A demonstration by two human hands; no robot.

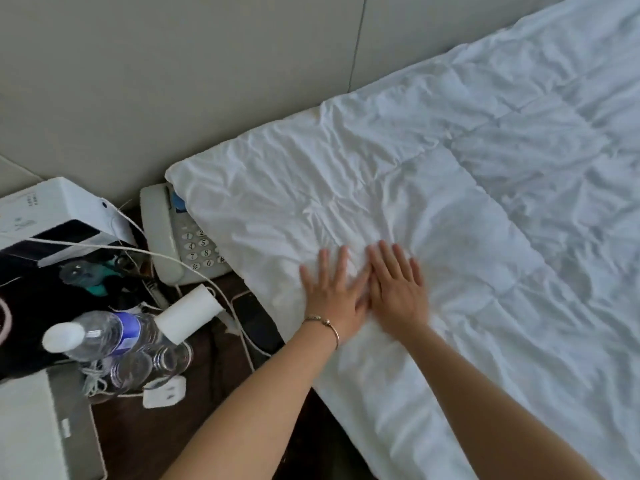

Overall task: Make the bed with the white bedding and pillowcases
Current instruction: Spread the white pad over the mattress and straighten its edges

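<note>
Nearby, on the dark bedside table (214,344), a clear plastic water bottle (100,336) lies on its side at the table's left part, white cap toward the camera, blue label round its middle; contents cannot be made out through the plastic; clear glasses (152,367) sit just beside it, nothing visible in them; a white paper roll (188,313) rests against the bottle's far end; a beige keypad telephone (180,237) sits at the table's far edge against the wall panel (173,81), its right side covered by the bedding's corner; white cables (145,252) cross the table; a white box-like device (59,216) stands at the far left corner; a dark phone (256,320) lies at the table's right edge, touching the bedding.

White duvet (433,202) covers the bed from headboard edge to near edge; quilted into squares; heavily creased; its near left corner overhangs the table.

Left hand (334,289) flat on the duvet near the bed's left edge, fingers straight and spread; thin bangle (322,322) on the wrist; right hand (398,285) flat just beside it, fingers straight, loosely together, slightly blurred; the two hands touch at their inner edges.
</note>
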